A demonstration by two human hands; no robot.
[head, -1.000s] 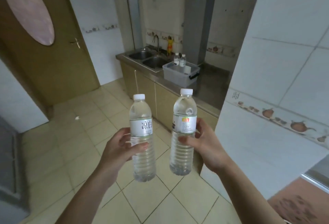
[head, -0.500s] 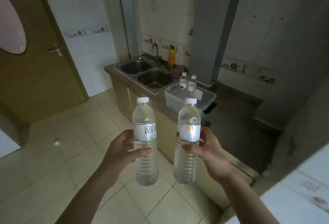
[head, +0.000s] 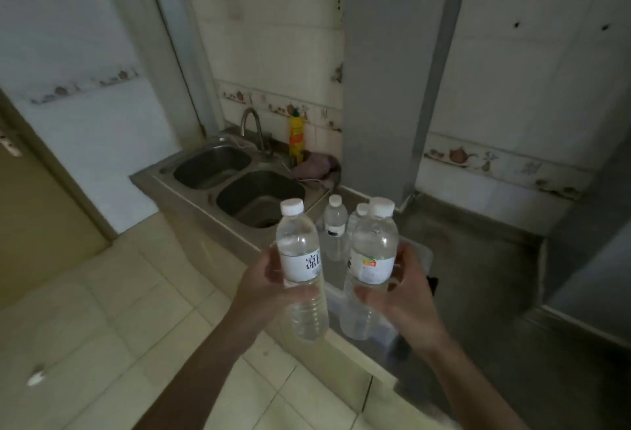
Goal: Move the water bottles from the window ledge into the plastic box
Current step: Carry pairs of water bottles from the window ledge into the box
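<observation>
— Over the near edge of the worktop (head: 478,259), what are the hands doing?

— Each is wrapped round a water bottle. The left hand (head: 263,279) is closed on the left bottle (head: 302,269), thumb across the lower edge of its white label. The right hand (head: 406,289) is closed on the right bottle (head: 370,259), fingers round the far side, thumb in front below the label.

— How are the bottles held?

— Both upright, white caps on top, leaning slightly away from each other at the base. They are near each other but apart.

— And the box?

— The box (head: 425,252) sits on the worktop just behind the held bottles, mostly hidden by them and the right hand. Two more bottles stand in it: one (head: 335,224) shows between the held pair, the other (head: 356,216) peeks out just behind the right bottle's shoulder.

— Anything else on the worktop?

— A double sink (head: 239,180) to the left with a tap (head: 251,125) behind it, a yellow bottle (head: 296,134) against the wall, and a pinkish cloth (head: 316,166) beside it.

— Are the held bottles inside the box?

— No, both are in the air, in front of it.
</observation>
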